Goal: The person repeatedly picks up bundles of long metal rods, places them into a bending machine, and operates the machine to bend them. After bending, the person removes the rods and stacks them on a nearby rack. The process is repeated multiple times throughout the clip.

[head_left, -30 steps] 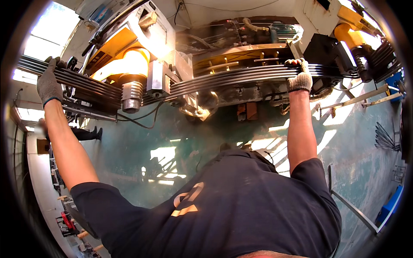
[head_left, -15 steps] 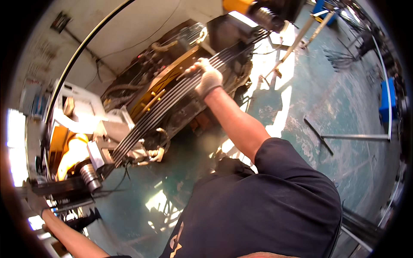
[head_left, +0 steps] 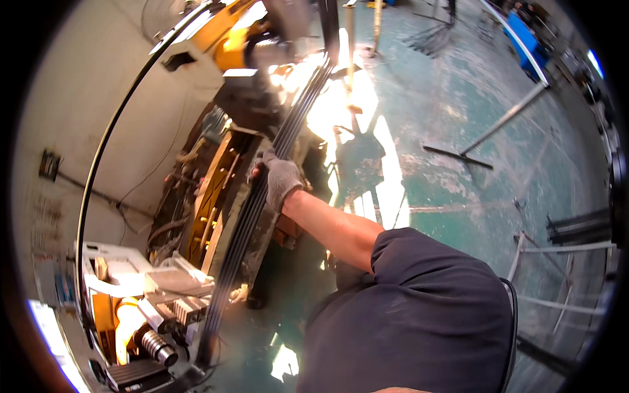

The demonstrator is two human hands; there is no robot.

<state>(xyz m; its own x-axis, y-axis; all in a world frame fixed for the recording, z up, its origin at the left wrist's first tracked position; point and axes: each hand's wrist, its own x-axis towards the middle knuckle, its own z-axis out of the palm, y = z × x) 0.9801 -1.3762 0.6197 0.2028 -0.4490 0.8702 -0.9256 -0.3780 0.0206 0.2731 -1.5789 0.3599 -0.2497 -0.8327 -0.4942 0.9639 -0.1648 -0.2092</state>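
Observation:
A bundle of several long, thin dark metal rods (head_left: 237, 252) runs from the lower left up toward the top middle, steeply slanted. My right hand (head_left: 283, 179), in a light knitted glove with bare fingertips, reaches around the bundle near its middle. Its fingers are closed on the rods, with the thumb side uppermost. Just left of the hand lies a machine bed with a yellow rail (head_left: 198, 226). The lower ends of the rods are blurred beside a machine head. My left hand does not show.
At the lower left stands a white and yellow machine unit (head_left: 118, 262) with a ribbed metal cylinder (head_left: 159, 347). A black hose (head_left: 98, 154) arches along the left. On the green floor (head_left: 452, 190) stand a metal frame (head_left: 504, 121) and, farther right, a pale rack (head_left: 563, 249).
The view has turned, and the rods now stand steeper in it. My right hand stays closed on the bundle. My left hand, at the lower left before, has gone out of view.

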